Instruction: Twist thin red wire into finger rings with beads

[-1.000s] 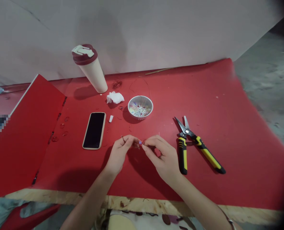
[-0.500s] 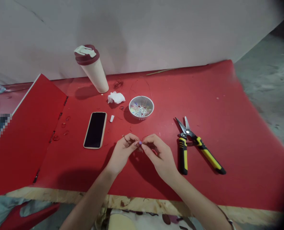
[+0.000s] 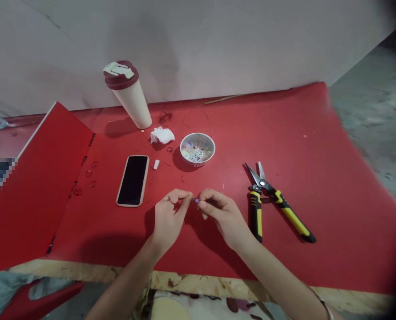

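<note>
My right hand [image 3: 222,212] pinches a small purple bead [image 3: 197,201] between thumb and fingertips, low over the red tabletop. Just left of the bead, my left hand [image 3: 171,215] has thumb and forefinger pressed together; what lies between them is too small to make out. A ring shows on one of its fingers. Beyond both hands stands a metal perforated bowl [image 3: 198,161] with pastel beads [image 3: 198,151] inside. Thin red thread or wire [image 3: 209,118] arcs up behind its rim.
Open yellow-and-black snips [image 3: 263,186] lie to the right. On the left are a phone [image 3: 133,181], a white scrap [image 3: 156,164], crumpled tissue [image 3: 162,135], a tumbler [image 3: 131,100] and a tangle of red wire [image 3: 165,117]. Small red rings [image 3: 78,192] lie near a hinged red board [image 3: 41,186].
My left fingertips have drawn slightly left, away from the bead, and that hand has turned. The bead stays at my right fingertips. The objects on the table keep their places.
</note>
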`<state>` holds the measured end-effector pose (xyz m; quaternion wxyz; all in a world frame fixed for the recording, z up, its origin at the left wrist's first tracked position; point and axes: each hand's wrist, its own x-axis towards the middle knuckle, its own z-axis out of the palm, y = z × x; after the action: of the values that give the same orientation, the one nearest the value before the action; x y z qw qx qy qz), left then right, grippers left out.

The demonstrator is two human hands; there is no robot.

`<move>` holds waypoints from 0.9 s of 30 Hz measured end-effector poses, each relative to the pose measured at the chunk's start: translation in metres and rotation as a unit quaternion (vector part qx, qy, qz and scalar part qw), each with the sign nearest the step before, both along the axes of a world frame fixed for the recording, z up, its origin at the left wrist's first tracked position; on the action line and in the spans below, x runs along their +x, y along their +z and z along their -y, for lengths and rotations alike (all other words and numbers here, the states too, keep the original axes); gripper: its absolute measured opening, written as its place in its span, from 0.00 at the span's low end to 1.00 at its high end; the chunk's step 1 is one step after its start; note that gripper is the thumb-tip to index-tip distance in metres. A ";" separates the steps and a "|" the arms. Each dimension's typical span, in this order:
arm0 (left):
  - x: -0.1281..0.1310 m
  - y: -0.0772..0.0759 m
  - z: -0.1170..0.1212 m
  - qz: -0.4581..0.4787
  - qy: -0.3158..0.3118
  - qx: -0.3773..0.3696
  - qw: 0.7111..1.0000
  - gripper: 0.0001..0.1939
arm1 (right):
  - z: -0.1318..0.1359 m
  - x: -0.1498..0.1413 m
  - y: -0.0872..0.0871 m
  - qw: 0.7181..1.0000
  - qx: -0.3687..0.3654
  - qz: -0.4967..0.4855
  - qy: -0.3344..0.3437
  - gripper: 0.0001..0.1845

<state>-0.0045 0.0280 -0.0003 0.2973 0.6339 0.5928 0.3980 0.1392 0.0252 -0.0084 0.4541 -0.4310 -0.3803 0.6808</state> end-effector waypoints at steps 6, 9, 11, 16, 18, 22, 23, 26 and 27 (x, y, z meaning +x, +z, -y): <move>-0.003 -0.003 0.002 0.028 0.023 0.044 0.998 0.04 | 0.001 0.000 0.003 0.999 0.030 0.004 0.022 0.09; -0.005 0.000 0.002 0.049 0.046 0.049 0.996 0.05 | 0.001 0.001 0.006 0.998 0.045 0.026 0.027 0.09; -0.004 0.001 0.000 0.093 0.053 0.016 0.994 0.05 | 0.000 0.002 0.008 0.997 0.055 0.036 0.027 0.08; 0.002 -0.003 -0.004 0.313 -0.016 -0.155 0.937 0.10 | 0.001 0.001 0.010 0.987 0.127 0.097 -0.035 0.07; 0.003 -0.005 -0.005 0.361 -0.056 -0.194 0.910 0.13 | 0.000 0.001 0.010 0.975 0.163 0.134 -0.068 0.07; 0.002 -0.005 -0.005 0.389 -0.101 -0.224 0.888 0.10 | 0.000 0.001 0.010 0.955 0.216 0.188 -0.080 0.07; 0.002 -0.005 -0.005 0.398 -0.102 -0.225 0.883 0.09 | 0.000 0.001 0.010 0.951 0.227 0.197 -0.077 0.07; 0.000 -0.002 -0.006 0.408 -0.121 -0.238 0.873 0.07 | 0.000 0.001 0.012 0.944 0.241 0.216 -0.066 0.08; 0.000 0.000 -0.006 0.402 -0.132 -0.242 0.873 0.08 | 0.000 0.002 0.013 0.942 0.243 0.221 -0.063 0.08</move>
<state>-0.0044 0.0337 -0.0007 0.7039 0.3995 0.4112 0.4194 0.1410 0.0250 0.0043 0.4921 -0.4700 -0.5969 0.4251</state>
